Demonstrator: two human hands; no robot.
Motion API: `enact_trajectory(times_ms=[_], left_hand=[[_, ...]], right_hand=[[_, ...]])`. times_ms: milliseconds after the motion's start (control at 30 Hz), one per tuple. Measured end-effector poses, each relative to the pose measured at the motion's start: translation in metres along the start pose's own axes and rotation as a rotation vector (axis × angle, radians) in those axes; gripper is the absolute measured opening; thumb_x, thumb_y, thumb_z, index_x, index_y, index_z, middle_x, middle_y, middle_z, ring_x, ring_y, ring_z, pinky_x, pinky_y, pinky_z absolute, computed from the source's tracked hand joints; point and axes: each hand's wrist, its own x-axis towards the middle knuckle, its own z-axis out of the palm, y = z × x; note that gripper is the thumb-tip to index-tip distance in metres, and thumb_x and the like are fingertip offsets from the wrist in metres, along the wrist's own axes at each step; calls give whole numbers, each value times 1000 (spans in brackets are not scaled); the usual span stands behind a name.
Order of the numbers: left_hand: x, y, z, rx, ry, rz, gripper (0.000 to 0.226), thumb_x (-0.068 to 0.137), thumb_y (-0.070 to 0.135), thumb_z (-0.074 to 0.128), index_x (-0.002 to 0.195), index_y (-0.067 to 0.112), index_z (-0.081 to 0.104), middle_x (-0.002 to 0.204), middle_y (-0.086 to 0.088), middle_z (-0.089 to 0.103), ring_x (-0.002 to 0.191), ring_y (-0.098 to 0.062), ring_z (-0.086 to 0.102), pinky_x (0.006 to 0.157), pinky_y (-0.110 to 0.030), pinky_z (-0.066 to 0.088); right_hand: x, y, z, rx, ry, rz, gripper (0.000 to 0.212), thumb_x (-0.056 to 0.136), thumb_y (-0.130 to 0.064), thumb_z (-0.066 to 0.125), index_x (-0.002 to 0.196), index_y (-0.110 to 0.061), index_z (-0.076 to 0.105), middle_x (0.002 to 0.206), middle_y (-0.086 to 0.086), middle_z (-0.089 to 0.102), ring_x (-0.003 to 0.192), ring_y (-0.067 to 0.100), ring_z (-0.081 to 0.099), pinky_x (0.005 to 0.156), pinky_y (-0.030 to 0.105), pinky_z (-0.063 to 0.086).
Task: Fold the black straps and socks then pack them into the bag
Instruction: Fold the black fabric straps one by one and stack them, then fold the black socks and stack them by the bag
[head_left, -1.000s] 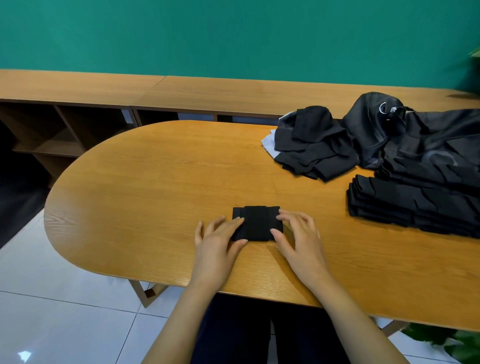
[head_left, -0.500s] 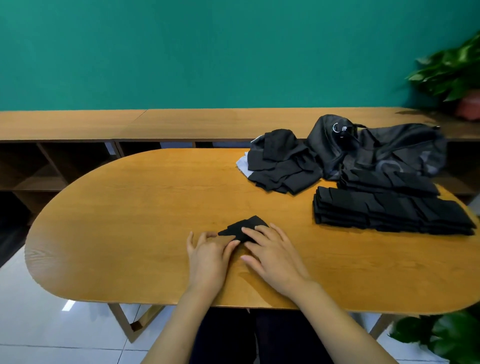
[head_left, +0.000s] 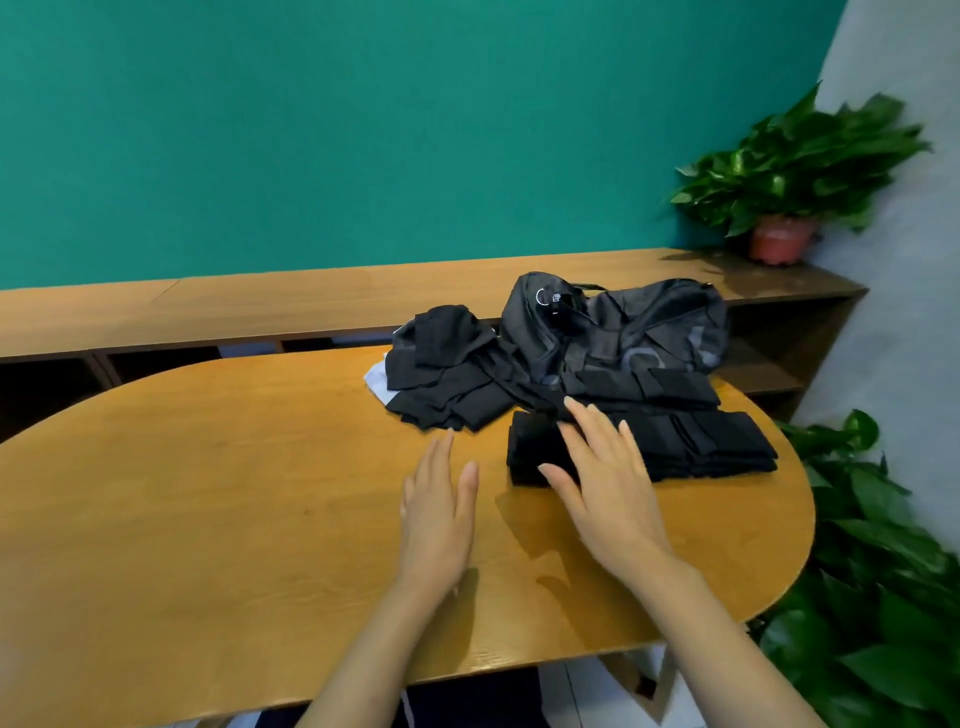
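Black folded piece (head_left: 532, 454) lies at centre frame under your right grip (head_left: 608, 478), fingers spread straight. Your left grip (head_left: 439, 512), fingers straight together, is just left, over the wooden surface (head_left: 208, 493). Beyond sit the folded stack (head_left: 717, 441), loose pile (head_left: 447, 374) and bag (head_left: 623, 332).

and there was the rounded wooden table (head_left: 208, 493), filling the lower half of the frame, its curved end swinging off to the right. behind it a low wooden shelf unit (head_left: 260, 306) ran along the teal wall (head_left: 363, 130), dark cubbies showing at far left. upper right, a leafy potted plant (head_left: 795, 161) sat in a reddish pot (head_left: 782, 241) on the shelf top, hard by the grey wall (head_left: 893, 312). lower right corner, more green foliage (head_left: 883, 597) crowded in. a pale scrap of cloth (head_left: 376, 378) lay on the table just above centre frame.
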Motion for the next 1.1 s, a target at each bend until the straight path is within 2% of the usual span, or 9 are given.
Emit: enact_trajectory(times_ms=[167,300,400,533,633,700,833,967,1100], left_hand=[[20,20,44,12,-167,50,57,100,51,32,153,34,20,162,10,11,148,-13,8,119,-35,14],[33,24,67,92,-249,72,55,101,48,37,152,34,24,163,9,4,149,-15,3,121,-41,17],[40,20,77,126,-275,39,56,101,41,44,153,32,24,163,4,1,149,-19,3,120,-39,19],[45,17,82,77,-255,24,55,101,33,48,152,27,28,162,0,15,148,-17,13,117,-31,20],[47,16,83,78,-261,30,53,102,32,47,151,24,31,161,-2,20,147,-17,17,116,-28,19],[48,12,82,86,-266,38,53,102,32,47,151,25,31,160,-2,22,147,-17,19,117,-29,20],[50,5,76,111,-226,67,53,100,34,49,150,24,32,155,2,32,142,-16,27,117,-36,28],[52,-7,54,148,-175,85,51,100,37,48,149,26,35,152,5,36,139,-15,31,114,-41,32],[58,-37,19,267,-136,58,48,100,41,44,146,28,37,151,6,38,137,-16,33,112,-42,32]], right_hand=[[2,59,-12,-193,93,154,69,101,-58,20,139,-9,50,158,1,29,148,20,18,121,41,8],[-1,88,-2,-352,1,214,69,99,-58,26,132,-6,57,154,5,38,142,27,32,118,49,17],[-7,97,10,-355,-76,198,76,96,-61,19,126,-7,63,148,5,46,138,27,40,117,51,23],[-11,97,14,-213,-91,223,74,90,-67,14,123,-17,58,150,3,43,143,21,32,121,46,8],[-8,95,14,-177,-66,226,62,90,-62,24,122,-19,55,150,2,43,145,21,28,121,46,4],[-5,91,16,-183,-44,202,58,92,-59,30,125,-18,56,149,2,44,146,20,27,121,47,7],[6,72,20,-184,-24,99,61,94,-57,30,134,-17,54,147,0,47,145,19,30,120,44,13],[21,47,32,-173,-83,4,63,96,-56,28,142,-18,47,151,-1,43,146,18,26,120,40,12],[40,9,50,-182,-143,-85,65,95,-57,25,144,-19,45,152,0,41,147,20,24,120,42,12]])
